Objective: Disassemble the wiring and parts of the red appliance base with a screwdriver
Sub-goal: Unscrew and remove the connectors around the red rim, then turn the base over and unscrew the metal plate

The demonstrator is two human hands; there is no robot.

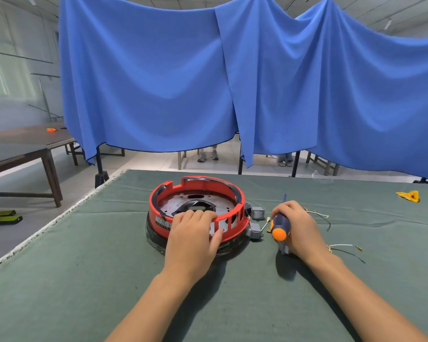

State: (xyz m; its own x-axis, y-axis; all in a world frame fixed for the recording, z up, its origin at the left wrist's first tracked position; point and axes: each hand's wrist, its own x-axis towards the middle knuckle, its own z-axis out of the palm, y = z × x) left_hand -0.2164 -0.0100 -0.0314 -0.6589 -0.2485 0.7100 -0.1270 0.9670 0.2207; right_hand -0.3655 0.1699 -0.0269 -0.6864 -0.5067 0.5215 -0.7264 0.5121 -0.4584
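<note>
hands (193,233) on red base (200,186), screwdriver (279,227); label unreadable

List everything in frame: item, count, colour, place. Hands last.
appliance base: 1, red, table centre
grey connector blocks: 2, right of base
screwdriver: 1, blue and orange, right hand
loose wires: several, white and black, right of hand
yellow scrap: 1, far right
table cover: 1, green
curtain: blue, behind table
wooden tables: 2, brown, left
left hand: grips base rim
right hand: grips screwdriver
</note>
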